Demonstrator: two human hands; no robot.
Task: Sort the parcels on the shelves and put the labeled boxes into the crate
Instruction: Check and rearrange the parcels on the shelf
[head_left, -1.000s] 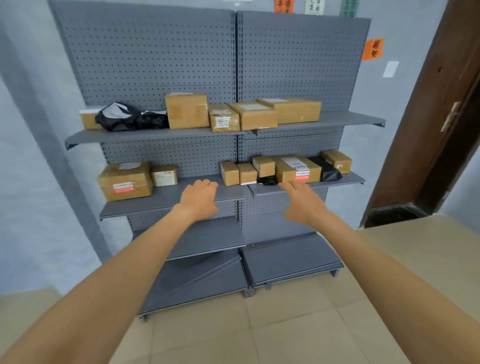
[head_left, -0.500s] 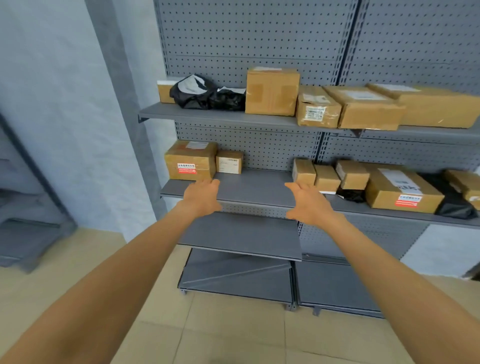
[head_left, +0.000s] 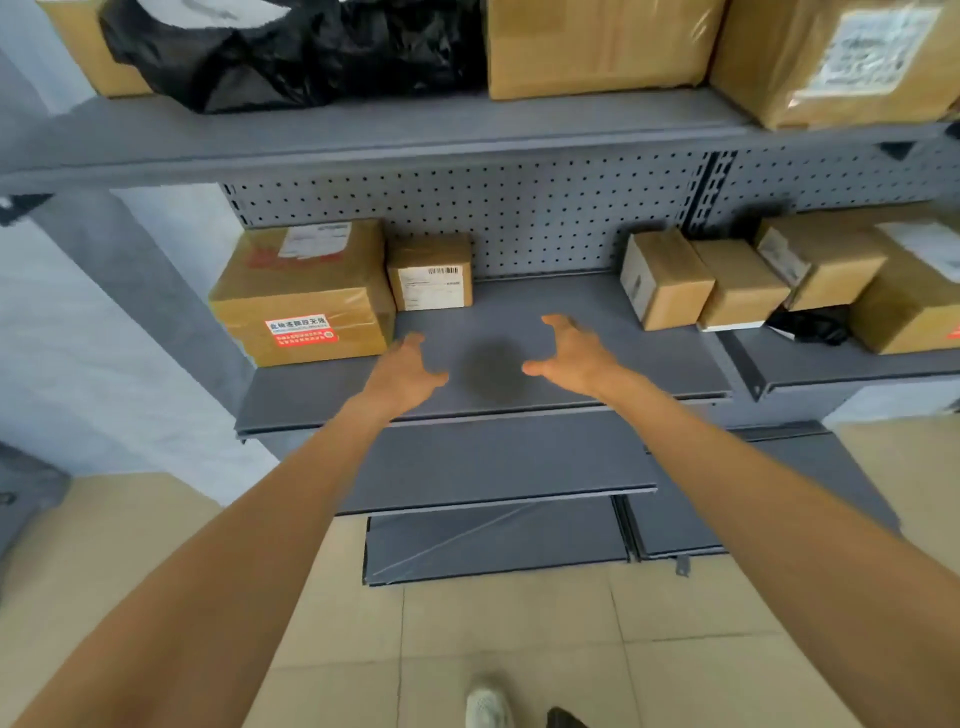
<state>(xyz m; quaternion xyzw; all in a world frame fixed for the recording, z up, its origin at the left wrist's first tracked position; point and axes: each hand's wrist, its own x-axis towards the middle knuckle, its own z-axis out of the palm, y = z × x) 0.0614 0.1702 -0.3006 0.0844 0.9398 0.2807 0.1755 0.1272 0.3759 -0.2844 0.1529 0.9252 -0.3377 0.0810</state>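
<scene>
On the middle shelf (head_left: 519, 312) stand a large taped box with a red label (head_left: 304, 296) and, right of it, a small box with a white barcode label (head_left: 430, 271). My left hand (head_left: 405, 371) hovers over the shelf's front just right of the large box, fingers spread and holding nothing. My right hand (head_left: 574, 353) reaches over the bare middle of the shelf, also spread and holding nothing. Several small cardboard boxes (head_left: 665, 278) sit further right. No crate is in view.
The top shelf (head_left: 363, 135) carries black plastic bags (head_left: 291, 52) and more cardboard boxes (head_left: 597, 47). Lower shelves (head_left: 493, 457) hold nothing. A black bag (head_left: 810, 325) lies among the right boxes. Tiled floor and my shoes show below.
I have stepped much closer to the left part of the shelving. Both hands have advanced over the middle shelf, between the labelled boxes and the small boxes.
</scene>
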